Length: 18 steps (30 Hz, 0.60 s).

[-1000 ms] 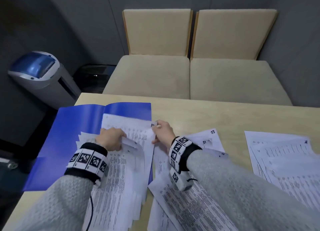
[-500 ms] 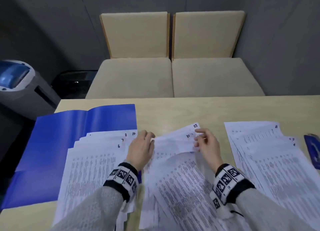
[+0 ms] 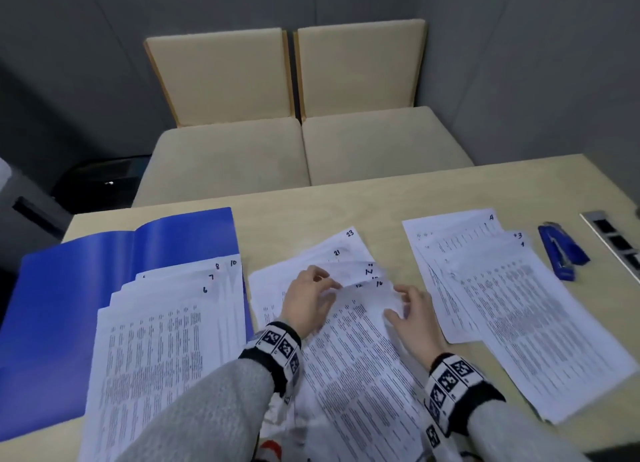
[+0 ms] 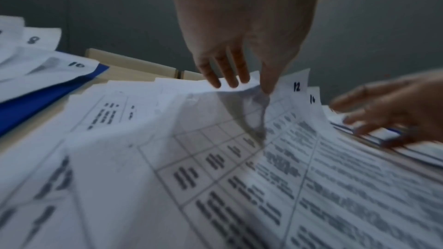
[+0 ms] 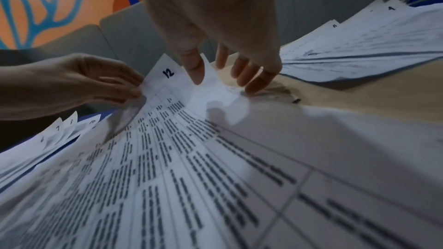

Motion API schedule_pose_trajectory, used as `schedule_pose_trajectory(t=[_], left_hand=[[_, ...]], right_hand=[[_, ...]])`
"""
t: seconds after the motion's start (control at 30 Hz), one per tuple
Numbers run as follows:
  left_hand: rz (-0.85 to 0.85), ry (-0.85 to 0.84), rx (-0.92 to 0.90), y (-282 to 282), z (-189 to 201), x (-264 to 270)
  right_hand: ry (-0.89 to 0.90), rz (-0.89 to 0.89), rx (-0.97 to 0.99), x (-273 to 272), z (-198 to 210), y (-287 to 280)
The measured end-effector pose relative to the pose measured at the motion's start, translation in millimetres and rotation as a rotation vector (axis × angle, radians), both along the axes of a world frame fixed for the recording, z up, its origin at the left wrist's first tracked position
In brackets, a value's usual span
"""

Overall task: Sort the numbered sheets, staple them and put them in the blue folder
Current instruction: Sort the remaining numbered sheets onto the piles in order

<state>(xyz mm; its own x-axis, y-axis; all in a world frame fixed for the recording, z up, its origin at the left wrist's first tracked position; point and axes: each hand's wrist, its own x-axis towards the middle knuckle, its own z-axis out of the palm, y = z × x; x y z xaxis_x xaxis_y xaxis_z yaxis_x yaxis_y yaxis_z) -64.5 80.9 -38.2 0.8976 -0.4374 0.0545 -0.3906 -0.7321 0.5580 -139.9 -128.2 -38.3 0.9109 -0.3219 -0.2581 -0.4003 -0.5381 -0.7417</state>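
The open blue folder (image 3: 69,288) lies at the left with a fanned pile of sheets numbered 6, 7, 8 and 10 (image 3: 166,340) on it. A middle pile (image 3: 346,375) shows 23, 21, 14, 16 and 12. A right pile (image 3: 519,305) shows 4, 3 and 1. My left hand (image 3: 308,298) (image 4: 239,82) pinches the top edge of the sheet numbered 12 (image 5: 167,75) at its left. At that sheet's right top corner my right hand (image 3: 412,312) (image 5: 215,75) has its thumb on top and fingers behind. The blue stapler (image 3: 561,250) lies far right, untouched.
The wooden table (image 3: 346,205) has a bare strip behind the piles. A metal socket strip (image 3: 616,243) is set into its right edge. Two beige chairs (image 3: 301,142) stand beyond the far edge. A grey bin (image 3: 20,201) stands on the floor at the left.
Both hands left the pile on the folder and moved right to the middle pile. They now lift the top edge of sheet 12. The view swung right, bringing the stapler in.
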Motion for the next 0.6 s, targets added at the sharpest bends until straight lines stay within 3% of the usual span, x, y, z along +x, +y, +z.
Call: schedule_pose_trajectory(t=[0.17, 0.33, 0.6], left_hand=[[-0.093, -0.166, -0.032, -12, 3, -8], [-0.166, 0.009, -0.025, -22, 7, -4], [-0.209, -0.051, -0.044, -27, 9, -8]], right_hand=[[-0.093, 0.049, 0.135, 11, 11, 2], [-0.12, 0.045, 0.054, 12, 5, 0], [-0.173, 0.034, 0.049, 9, -7, -3]])
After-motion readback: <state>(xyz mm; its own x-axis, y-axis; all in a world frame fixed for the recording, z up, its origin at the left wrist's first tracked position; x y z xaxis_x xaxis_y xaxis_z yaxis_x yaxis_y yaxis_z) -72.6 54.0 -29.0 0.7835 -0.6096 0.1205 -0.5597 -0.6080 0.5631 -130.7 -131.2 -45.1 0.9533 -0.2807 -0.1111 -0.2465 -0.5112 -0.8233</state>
